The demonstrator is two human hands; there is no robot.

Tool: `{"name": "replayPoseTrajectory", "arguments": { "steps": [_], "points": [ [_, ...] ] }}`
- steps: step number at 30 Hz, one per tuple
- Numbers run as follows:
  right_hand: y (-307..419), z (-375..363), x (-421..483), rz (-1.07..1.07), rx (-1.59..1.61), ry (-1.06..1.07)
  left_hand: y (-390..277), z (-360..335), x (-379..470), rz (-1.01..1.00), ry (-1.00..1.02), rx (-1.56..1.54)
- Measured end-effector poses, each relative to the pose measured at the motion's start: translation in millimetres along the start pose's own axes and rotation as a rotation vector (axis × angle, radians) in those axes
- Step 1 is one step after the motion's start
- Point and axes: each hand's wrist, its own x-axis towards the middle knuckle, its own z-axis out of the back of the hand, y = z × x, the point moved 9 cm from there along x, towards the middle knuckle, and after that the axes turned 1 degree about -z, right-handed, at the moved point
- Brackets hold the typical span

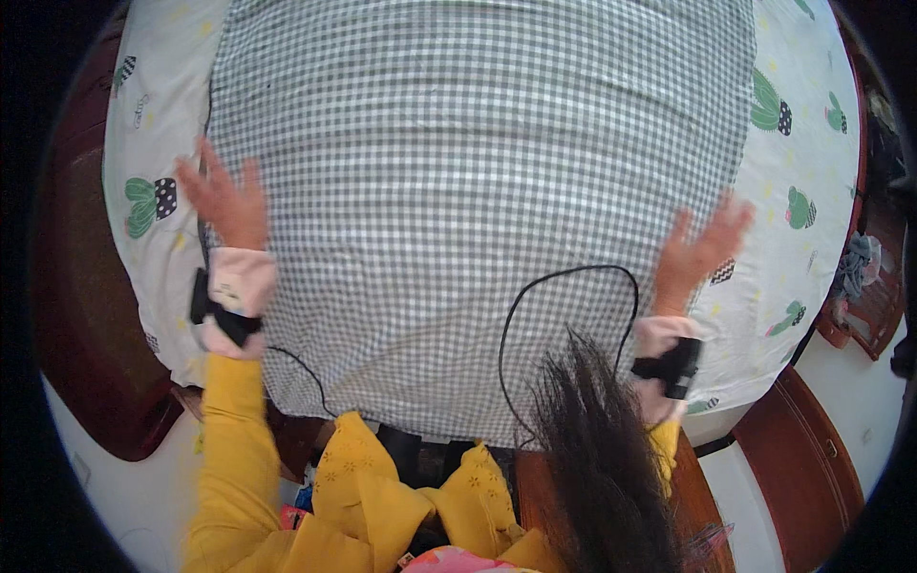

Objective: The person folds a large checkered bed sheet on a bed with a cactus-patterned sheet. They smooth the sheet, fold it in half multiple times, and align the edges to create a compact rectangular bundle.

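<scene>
A grey-and-white gingham cloth is spread in front of me, with slight creases running across it. It lies over a white sheet printed with potted cacti. My left hand is at the cloth's left edge, fingers apart and holding nothing. On the other side my right hand, slightly blurred, is over the right edge with its fingers spread. Whether either palm touches the fabric I cannot tell. Both wrists wear black straps over pink cuffs. A thin black cable loops over the cloth near my right wrist.
Dark red furniture borders the sheet on the left. A wooden chair-like piece stands at the lower right. Crumpled grey cloth lies on wood at the far right. Dark hair hangs into view and covers part of the cloth's near edge.
</scene>
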Motion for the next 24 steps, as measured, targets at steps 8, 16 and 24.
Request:
{"name": "replayPoseTrajectory", "arguments": {
  "steps": [8, 16, 24],
  "points": [
    [272, -77, -94, 0.368, 0.197, 0.295, -248, 9, -81, -0.066, 0.489, -0.422],
    [88, -65, -79, 0.121, -0.030, 0.222, -109, -38, -113, -0.129, 0.422, -0.150],
    [-143, -7, -139, -0.022, -0.164, 0.212, 99, -52, -122, -0.198, 0.313, -0.120]
  ]
}}
